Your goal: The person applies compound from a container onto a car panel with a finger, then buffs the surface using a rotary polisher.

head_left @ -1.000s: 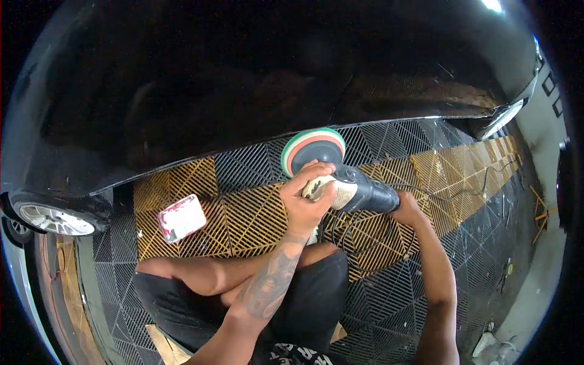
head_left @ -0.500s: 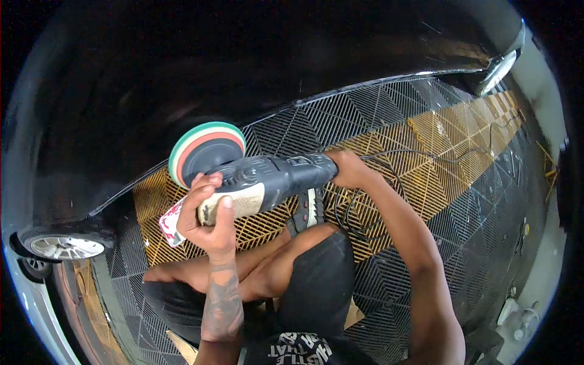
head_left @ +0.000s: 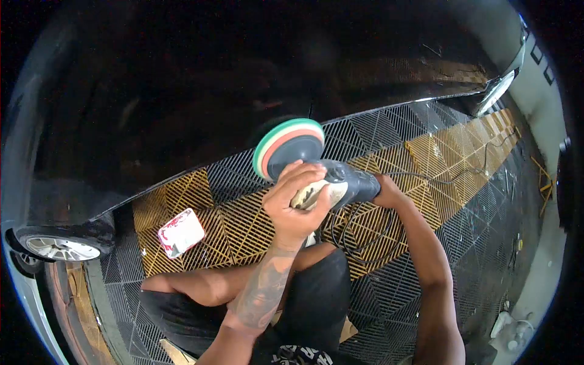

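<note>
Both hands hold a corded car polisher (head_left: 340, 176). My left hand (head_left: 298, 198) wraps round its pale head end, fingers over the top and thumb below. My right hand (head_left: 387, 191) grips the dark rear end of the body. The round polishing pad (head_left: 292, 149), layered in green, cream and orange with a dark backing plate, faces the lower side of a black car (head_left: 201, 91). The pad's green rim lies against or very near the panel; exact contact cannot be told. A power cord (head_left: 438, 179) trails off to the right.
A white lid or tray with red smears (head_left: 182, 233) lies on the yellow and black grid floor tiles (head_left: 249, 225). The car's wheel (head_left: 64, 247) is at left. Cord loops lie beneath the polisher. A white fan (head_left: 514, 334) stands at lower right.
The polisher has moved right along the car's side with both hands on it. Its body now points more toward me, and the red-smeared white lid or tray has come into full view.
</note>
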